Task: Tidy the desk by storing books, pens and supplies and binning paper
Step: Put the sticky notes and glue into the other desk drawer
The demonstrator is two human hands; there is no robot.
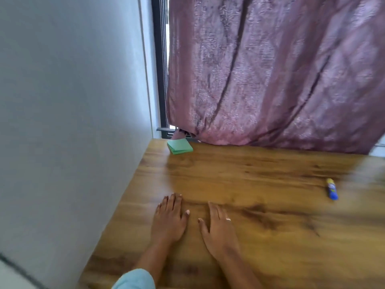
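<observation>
My left hand (169,217) and my right hand (218,226) lie flat, palms down, side by side on the wooden desk (260,236), fingers spread, holding nothing. A green pad of sticky notes (179,146) sits at the desk's far left corner, well beyond my left hand. A blue and yellow glue stick (332,189) lies on its side at the right of the desk, far from my right hand.
A white wall (73,122) runs along the desk's left edge. A mauve curtain (270,69) hangs behind the desk and touches its back edge. A dark window frame (161,63) shows between wall and curtain.
</observation>
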